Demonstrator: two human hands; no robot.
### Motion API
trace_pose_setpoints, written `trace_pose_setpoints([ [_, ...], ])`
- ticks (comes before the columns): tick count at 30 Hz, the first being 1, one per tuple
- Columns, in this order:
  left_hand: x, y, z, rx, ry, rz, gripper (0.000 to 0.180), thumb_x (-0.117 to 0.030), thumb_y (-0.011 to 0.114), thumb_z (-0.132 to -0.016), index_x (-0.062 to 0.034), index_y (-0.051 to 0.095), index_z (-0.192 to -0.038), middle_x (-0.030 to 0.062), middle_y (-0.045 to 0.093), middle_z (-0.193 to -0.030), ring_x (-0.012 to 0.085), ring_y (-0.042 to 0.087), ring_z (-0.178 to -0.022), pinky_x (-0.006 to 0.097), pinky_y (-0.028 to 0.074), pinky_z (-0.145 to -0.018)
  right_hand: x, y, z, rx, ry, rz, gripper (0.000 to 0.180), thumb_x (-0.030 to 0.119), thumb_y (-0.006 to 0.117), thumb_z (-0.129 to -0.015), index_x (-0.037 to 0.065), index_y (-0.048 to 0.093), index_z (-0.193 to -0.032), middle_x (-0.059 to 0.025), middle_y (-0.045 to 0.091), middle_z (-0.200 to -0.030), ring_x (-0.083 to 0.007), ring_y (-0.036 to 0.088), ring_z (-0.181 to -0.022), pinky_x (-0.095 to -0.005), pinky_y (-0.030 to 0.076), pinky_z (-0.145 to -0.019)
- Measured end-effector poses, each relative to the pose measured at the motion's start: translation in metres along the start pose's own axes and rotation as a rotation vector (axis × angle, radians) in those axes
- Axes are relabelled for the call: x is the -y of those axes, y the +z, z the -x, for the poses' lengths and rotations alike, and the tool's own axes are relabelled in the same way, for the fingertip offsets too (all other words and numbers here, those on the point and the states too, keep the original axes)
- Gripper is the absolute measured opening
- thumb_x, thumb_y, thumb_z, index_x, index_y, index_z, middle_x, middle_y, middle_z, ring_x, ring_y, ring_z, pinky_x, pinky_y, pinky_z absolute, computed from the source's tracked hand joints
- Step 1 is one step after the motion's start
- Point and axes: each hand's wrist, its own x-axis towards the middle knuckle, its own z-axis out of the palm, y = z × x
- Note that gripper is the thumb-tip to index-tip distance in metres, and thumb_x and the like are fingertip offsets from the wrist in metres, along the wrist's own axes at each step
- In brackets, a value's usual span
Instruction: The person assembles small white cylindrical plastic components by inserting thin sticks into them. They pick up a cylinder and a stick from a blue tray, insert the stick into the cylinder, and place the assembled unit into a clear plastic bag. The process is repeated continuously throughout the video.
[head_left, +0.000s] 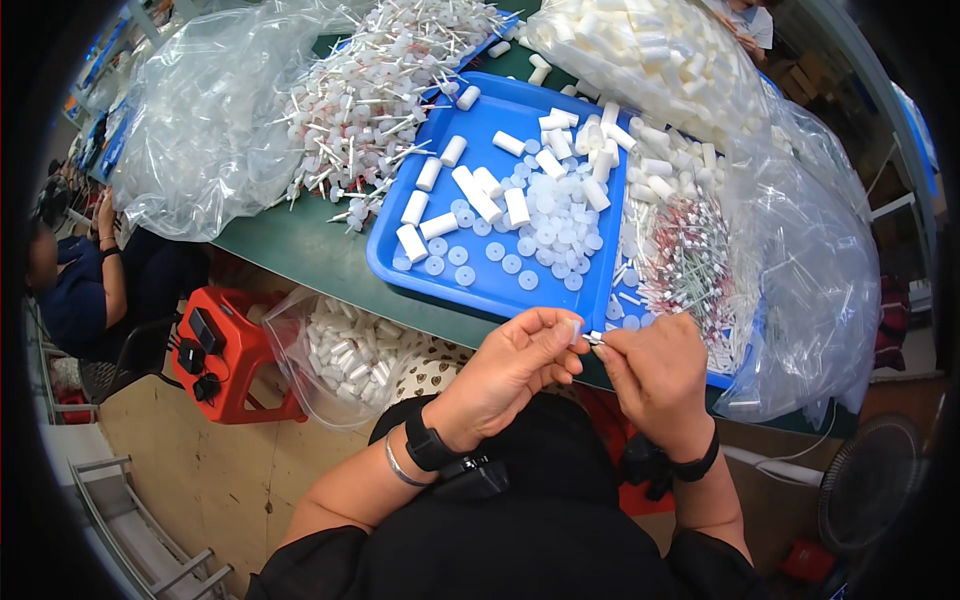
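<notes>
Small white part [593, 338] sat pinched between both hands, just off table's near edge. Left hand [520, 362] at 9 o'clock of it, fingertips closed on it; right hand [655, 372] at 3 o'clock, fingers curled tight around its other end. Blue tray [480, 275] at 12 o'clock, loaded with white tubes [462, 185] and round caps [555, 225]. Farther out, clear bags [215, 110] of parts at 10 and 2 o'clock.

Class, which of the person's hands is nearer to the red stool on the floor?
Left. The left hand is right of the red stool, above the lap; the right hand lies farther right still.
</notes>
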Motion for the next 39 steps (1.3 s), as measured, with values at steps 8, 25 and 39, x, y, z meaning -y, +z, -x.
trace_pose_setpoints([
  [8, 0.019, -0.007, -0.005, 0.07, -0.006, 0.099, 0.027, -0.024, 0.062, -0.104, -0.0019, 0.06, -0.12, 0.0057, 0.068, -0.104, 0.0123, 0.067, -0.088, 0.028, 0.058, -0.082, 0.005, 0.024, 0.015, -0.053, 0.219, -0.255, 0.011, 0.0, 0.073, -0.085, 0.004, 0.065, -0.091, -0.0074, 0.058, -0.071, -0.026, 0.049, -0.059, -0.0385, 0.036, -0.057],
  [25, 0.007, -0.004, 0.0, -0.079, 0.076, -0.035, 0.03, -0.026, 0.062, -0.104, -0.0019, 0.063, -0.121, 0.008, 0.07, -0.103, 0.0163, 0.071, -0.093, 0.03, 0.059, -0.085, -0.066, 0.018, 0.002, 0.244, 0.071, 0.33, 0.003, 0.006, 0.066, -0.082, 0.004, 0.065, -0.08, -0.0115, 0.061, -0.083, -0.0303, 0.061, -0.081, -0.0415, 0.049, -0.074],
  [39, -0.011, 0.006, 0.004, -0.131, 0.217, -0.012, 0.04, -0.02, 0.056, -0.106, 0.0023, 0.051, -0.139, 0.0175, 0.067, -0.121, 0.0241, 0.068, -0.113, 0.035, 0.056, -0.099, -0.025, -0.008, 0.001, 0.174, 0.318, -0.367, 0.01, -0.001, 0.07, -0.084, 0.001, 0.066, -0.092, -0.0062, 0.065, -0.074, -0.015, 0.062, -0.057, -0.0277, 0.048, -0.053],
])
